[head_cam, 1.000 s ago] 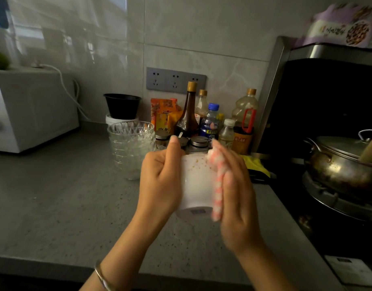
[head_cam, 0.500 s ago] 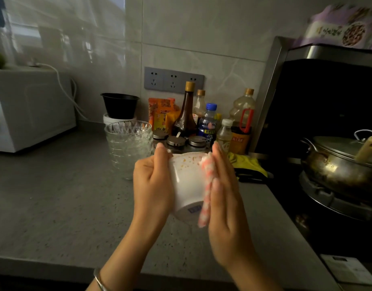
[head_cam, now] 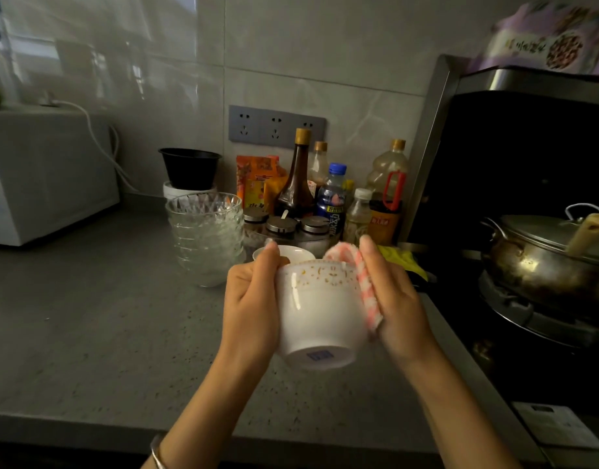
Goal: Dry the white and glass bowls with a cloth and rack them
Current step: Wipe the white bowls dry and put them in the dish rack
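Partly hidden cloth (head_cam: 367,292), white bowl (head_cam: 318,316) interior unseen

One wide-angle camera, worn on the person's head, looks forward and down over the grey tabletop (head_cam: 88,333) toward the tiled wall (head_cam: 291,45). It sits close behind the left hand (head_cam: 250,299) and right hand (head_cam: 401,299), mid-frame; the stove (head_cam: 535,326) fills the right edge.
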`<state>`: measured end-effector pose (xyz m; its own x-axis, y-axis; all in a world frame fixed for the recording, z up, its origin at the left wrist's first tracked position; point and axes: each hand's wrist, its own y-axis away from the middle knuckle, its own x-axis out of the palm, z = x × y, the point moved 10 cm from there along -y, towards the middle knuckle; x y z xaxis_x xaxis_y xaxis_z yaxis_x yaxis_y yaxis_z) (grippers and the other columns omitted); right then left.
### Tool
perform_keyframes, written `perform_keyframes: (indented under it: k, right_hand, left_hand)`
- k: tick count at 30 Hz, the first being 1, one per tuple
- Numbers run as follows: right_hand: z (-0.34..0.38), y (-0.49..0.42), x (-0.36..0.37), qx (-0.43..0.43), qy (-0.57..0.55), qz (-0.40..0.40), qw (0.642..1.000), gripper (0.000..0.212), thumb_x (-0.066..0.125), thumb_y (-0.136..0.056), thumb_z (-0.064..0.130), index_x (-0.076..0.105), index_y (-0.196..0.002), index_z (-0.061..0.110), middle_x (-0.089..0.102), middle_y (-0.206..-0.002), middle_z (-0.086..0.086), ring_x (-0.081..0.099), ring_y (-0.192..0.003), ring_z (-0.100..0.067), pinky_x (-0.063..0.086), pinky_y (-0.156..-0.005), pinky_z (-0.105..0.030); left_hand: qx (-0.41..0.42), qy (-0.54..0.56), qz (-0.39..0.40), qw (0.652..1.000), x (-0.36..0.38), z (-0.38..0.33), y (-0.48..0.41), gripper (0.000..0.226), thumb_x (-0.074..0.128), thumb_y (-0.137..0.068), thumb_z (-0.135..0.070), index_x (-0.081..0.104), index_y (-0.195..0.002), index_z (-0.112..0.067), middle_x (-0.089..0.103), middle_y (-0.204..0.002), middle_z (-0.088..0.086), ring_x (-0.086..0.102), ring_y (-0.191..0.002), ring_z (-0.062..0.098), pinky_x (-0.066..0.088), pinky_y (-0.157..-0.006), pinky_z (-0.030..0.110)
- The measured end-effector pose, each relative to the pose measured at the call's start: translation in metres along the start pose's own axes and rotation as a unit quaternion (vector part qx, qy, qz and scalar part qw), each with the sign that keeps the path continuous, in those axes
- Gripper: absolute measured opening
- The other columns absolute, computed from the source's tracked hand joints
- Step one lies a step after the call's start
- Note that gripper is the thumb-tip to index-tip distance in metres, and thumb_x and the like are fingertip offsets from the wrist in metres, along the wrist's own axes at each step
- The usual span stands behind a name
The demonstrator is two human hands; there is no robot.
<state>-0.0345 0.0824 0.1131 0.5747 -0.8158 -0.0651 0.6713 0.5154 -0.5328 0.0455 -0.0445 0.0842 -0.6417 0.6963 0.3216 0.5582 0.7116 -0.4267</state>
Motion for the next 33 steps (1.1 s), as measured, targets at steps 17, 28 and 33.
perform_keyframes:
  k: [17, 28, 33]
  right_hand:
    - [0.018, 0.013, -0.001, -0.123, 0.179, -0.027, 0.976, 0.043, 0.029, -0.098, 0.045, 0.061, -0.07, 0.035, 0.058, -0.059, 0.015, 0.059, -0.058, -0.005, 0.053, -0.073, -0.036]
    - [0.03, 0.05, 0.042, -0.26, 0.451, -0.048, 0.852, 0.048, 0.023, -0.103, 0.036, 0.037, -0.145, 0.018, 0.037, -0.151, 0.0, 0.024, -0.144, -0.014, 0.024, -0.116, -0.04]
    - [0.008, 0.022, 0.005, -0.086, 0.106, -0.018, 0.99, 0.033, 0.026, -0.098, 0.045, 0.055, -0.113, 0.052, 0.065, -0.107, 0.018, 0.057, -0.088, 0.01, 0.048, -0.072, -0.012]
  left_hand:
    - [0.121, -0.167, 0.065, 0.976, 0.02, -0.019, 0.002, 0.067, 0.036, -0.091, -0.053, 0.032, -0.049, -0.001, 0.036, -0.043, 0.022, 0.034, -0.038, 0.037, 0.027, -0.037, 0.043]
    - [0.096, -0.086, 0.019, 0.991, 0.017, -0.008, 0.001, 0.06, 0.036, -0.104, -0.019, 0.038, -0.044, -0.015, 0.033, -0.035, -0.009, 0.026, -0.032, 0.005, 0.019, -0.036, 0.021]
    - [0.084, -0.048, 0.032, 0.995, 0.014, -0.019, 0.001, 0.061, 0.037, -0.102, -0.014, 0.031, -0.044, 0.004, 0.032, -0.036, -0.007, 0.026, -0.032, 0.004, 0.018, -0.036, 0.02]
